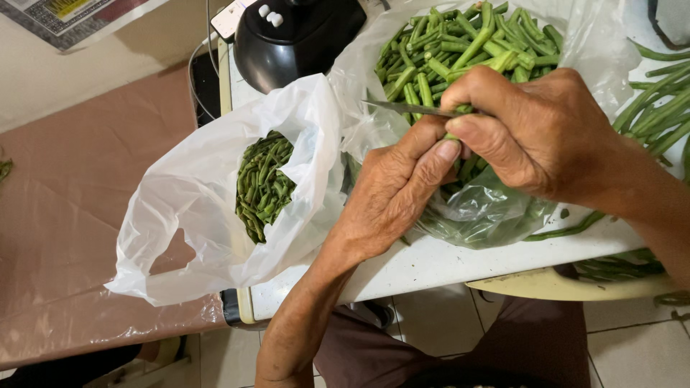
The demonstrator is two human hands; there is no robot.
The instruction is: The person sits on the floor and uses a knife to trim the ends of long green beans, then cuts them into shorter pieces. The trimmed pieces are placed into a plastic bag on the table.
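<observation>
My right hand (535, 133) grips a small knife (410, 108) whose thin blade points left over a clear plastic bag (489, 212) full of cut green bean pieces (460, 43). My left hand (392, 194) pinches a short green bean piece (454, 134) right under the blade, thumb pressed against it. Both hands meet above the front of that bag. To the left a white plastic bag (194, 194) lies open with thin dark green bean trimmings (264, 185) inside.
Whole long beans (658, 108) lie at the right on the white table (445, 262). A black rounded appliance (295, 36) stands at the back. A brown cloth-covered surface (72, 215) is at the left. Tiled floor and my knees show below.
</observation>
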